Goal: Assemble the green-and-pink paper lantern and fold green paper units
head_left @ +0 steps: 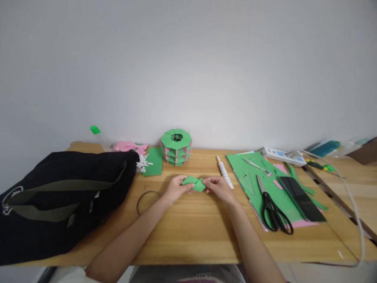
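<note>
A small folded piece of green paper (198, 184) is held between both hands above the middle of the wooden table. My left hand (177, 188) pinches its left end, thumb on top. At its right end, the fingers of my right hand (218, 186) are closed on the paper. Behind the hands stands a round, tiered paper model (176, 146) with green layers and pink uprights. A white glue tube (224, 173) lies just beyond my right hand. Near my left forearm is a thin ring-shaped band (144, 198), partly covered by the arm.
Black-handled scissors (272, 210), a dark phone (301, 198) and a craft knife (257, 166) rest on green sheets (241, 163) at right. A power strip (283, 156) with a cable sits behind. A black bag (73, 188) covers the left side, beside pink paper pieces (129, 146) and white scraps (143, 163).
</note>
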Demonstrator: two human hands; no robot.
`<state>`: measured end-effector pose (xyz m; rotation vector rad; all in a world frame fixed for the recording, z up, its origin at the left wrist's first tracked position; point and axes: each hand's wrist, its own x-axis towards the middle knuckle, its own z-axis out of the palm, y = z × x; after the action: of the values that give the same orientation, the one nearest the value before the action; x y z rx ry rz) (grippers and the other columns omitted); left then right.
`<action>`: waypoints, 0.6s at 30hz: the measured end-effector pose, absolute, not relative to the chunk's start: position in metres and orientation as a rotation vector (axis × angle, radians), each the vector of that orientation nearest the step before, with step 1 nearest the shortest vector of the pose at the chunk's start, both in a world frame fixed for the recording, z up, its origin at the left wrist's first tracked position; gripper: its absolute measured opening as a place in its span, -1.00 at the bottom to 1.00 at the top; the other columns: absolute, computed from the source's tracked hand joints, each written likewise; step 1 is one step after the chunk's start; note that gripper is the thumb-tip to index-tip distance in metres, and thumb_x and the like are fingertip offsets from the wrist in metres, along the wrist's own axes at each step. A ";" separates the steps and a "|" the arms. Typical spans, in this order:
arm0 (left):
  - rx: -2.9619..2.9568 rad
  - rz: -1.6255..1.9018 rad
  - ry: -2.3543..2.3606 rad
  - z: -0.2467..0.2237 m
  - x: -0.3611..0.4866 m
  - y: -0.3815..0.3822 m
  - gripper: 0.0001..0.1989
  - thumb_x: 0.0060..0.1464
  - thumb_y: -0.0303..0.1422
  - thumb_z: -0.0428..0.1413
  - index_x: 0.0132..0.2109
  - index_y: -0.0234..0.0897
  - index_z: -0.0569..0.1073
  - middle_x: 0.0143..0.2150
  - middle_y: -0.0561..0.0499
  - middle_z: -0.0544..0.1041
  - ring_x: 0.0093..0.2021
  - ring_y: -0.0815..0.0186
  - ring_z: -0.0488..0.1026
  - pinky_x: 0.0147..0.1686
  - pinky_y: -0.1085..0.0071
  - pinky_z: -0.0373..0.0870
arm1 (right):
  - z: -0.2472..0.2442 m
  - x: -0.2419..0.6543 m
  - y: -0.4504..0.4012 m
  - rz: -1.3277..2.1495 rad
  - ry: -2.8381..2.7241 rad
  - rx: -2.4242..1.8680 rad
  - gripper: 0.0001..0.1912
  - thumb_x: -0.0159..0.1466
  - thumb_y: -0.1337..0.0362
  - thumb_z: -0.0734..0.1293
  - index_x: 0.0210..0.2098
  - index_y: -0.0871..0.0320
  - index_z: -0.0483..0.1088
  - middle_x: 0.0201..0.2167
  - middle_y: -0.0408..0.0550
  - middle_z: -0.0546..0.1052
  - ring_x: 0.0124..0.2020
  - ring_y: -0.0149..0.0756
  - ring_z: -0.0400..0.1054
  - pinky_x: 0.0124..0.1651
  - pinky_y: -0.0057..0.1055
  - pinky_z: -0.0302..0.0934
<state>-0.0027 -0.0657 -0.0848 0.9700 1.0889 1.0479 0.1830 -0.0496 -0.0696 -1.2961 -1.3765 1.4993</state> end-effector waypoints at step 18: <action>0.919 1.114 1.208 -0.079 -0.011 -0.063 -0.54 -0.34 -0.20 0.37 -0.29 -0.33 0.44 -0.39 -0.01 0.59 -0.45 0.31 0.51 -0.38 0.39 0.48 | -0.072 0.175 -0.052 1.603 -1.230 -1.254 -0.56 -0.19 -0.05 0.52 -0.62 0.22 0.46 -0.66 -0.12 0.48 -0.65 -0.51 0.23 -0.53 -0.49 0.10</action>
<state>-0.0111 -0.0631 -0.0794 0.9190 1.2084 1.1139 0.1751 -0.0517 -0.0716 -1.2539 -1.2297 1.6026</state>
